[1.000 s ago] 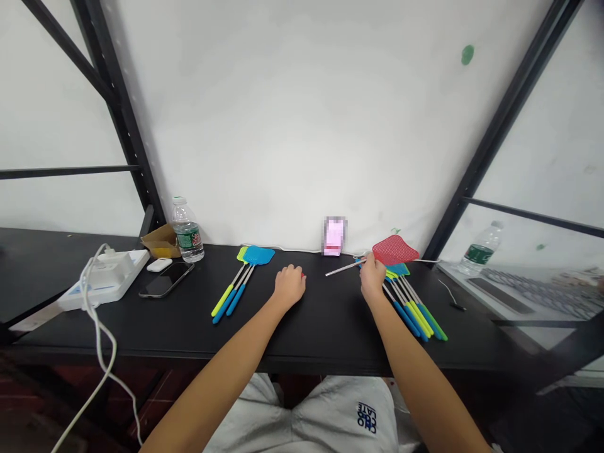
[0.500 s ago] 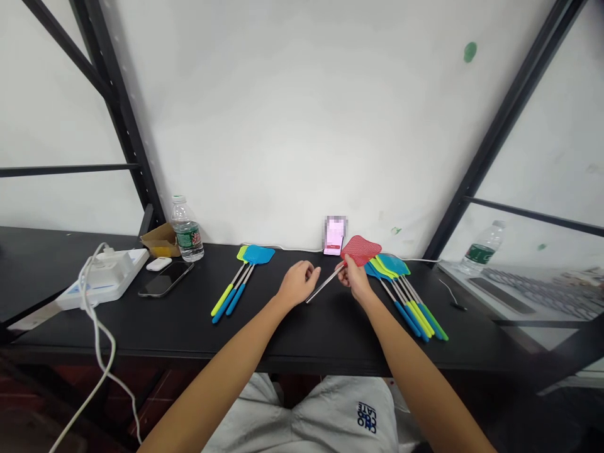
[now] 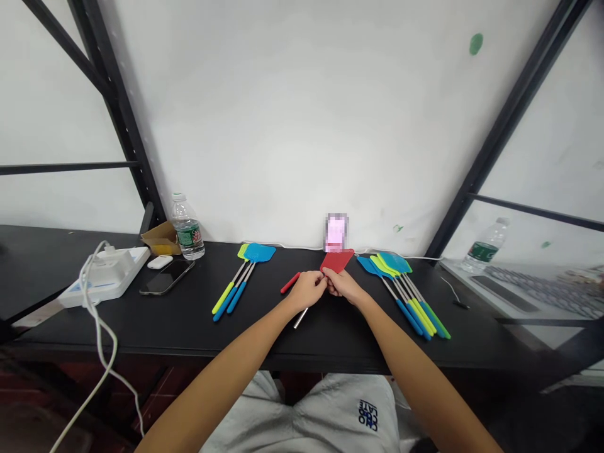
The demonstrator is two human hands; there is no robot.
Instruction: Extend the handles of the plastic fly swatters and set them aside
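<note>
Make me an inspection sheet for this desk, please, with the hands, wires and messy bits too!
Surface: black desk, in use.
Job's things: red fly swatter head on metal rod; separate red handle; three swatters left, bunch of swatters right.
Clutter: water bottle, open cardboard box, black smartphone, small white case, upright lit phone.
Hands: left hand and right hand meet at the head's base; right pinches it, left grip partly hidden.
Cables: white cable by the power strip, thin cord along the wall.
Surroundings: black metal frame.
</note>
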